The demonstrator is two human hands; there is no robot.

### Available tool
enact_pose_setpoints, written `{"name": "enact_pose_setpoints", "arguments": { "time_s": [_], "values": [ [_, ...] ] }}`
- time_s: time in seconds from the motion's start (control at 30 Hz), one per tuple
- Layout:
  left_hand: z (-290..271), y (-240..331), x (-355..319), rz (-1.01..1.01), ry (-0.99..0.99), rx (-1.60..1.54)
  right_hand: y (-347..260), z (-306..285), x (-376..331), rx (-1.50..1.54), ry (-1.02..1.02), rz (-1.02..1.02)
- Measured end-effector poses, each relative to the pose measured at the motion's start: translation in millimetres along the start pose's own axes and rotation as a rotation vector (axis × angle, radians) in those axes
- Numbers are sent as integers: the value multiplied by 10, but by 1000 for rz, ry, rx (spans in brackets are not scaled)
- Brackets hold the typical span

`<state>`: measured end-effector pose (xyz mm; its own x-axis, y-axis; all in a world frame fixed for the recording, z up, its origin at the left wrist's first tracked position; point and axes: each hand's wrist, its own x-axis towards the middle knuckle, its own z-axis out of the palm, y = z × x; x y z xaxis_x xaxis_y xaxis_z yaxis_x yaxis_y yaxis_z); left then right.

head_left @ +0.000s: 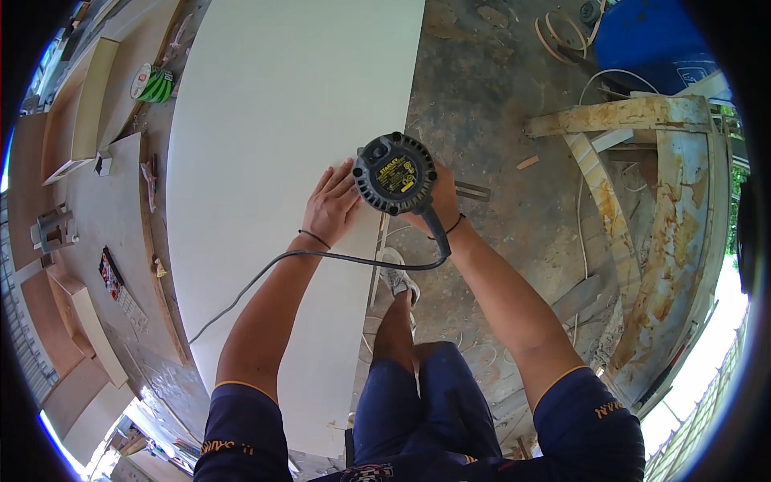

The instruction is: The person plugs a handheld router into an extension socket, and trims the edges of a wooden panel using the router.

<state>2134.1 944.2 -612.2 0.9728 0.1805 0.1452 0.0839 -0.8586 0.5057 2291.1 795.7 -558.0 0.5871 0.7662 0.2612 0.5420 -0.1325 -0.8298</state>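
A black trim router (393,173) stands upright at the right edge of a long white board (281,88), its round top facing up. My right hand (442,199) is wrapped round the router's right side, partly hidden behind the motor body. My left hand (329,207) lies on the board just left of the router, fingers stretched out and fingertips close against its base. A slotted metal bar (472,191) sticks out past my right hand. The router's black cord (321,254) loops under the tool and runs left across my left forearm and over the board. The cutter is hidden below.
A worn, stained wooden frame (675,201) stands at the right, with a blue container (650,40) behind it. A green-and-white tub (152,83), brown panels and box-like wooden pieces (84,104) lie left of the board. Wood scraps and loose cables are on the concrete floor (474,88).
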Motion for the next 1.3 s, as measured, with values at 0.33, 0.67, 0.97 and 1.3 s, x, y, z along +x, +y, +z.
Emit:
{"name": "enact_pose_setpoints", "arguments": {
  "time_s": [0.33, 0.67, 0.97, 1.3],
  "values": [
    [-39, -89, 359, 20, 21, 8, 151, -80, 266, 35, -23, 48],
    [-40, -199, 711, -5, 26, 41, 278, -182, 617, 27, -29, 55],
    [-41, -354, 1129, -3, 18, 42, 487, -268, 1021, 10, -21, 35],
    [-69, -528, 1692, 0, 3, 64, 707, -416, 1554, -27, -5, -25]
  ]
}}
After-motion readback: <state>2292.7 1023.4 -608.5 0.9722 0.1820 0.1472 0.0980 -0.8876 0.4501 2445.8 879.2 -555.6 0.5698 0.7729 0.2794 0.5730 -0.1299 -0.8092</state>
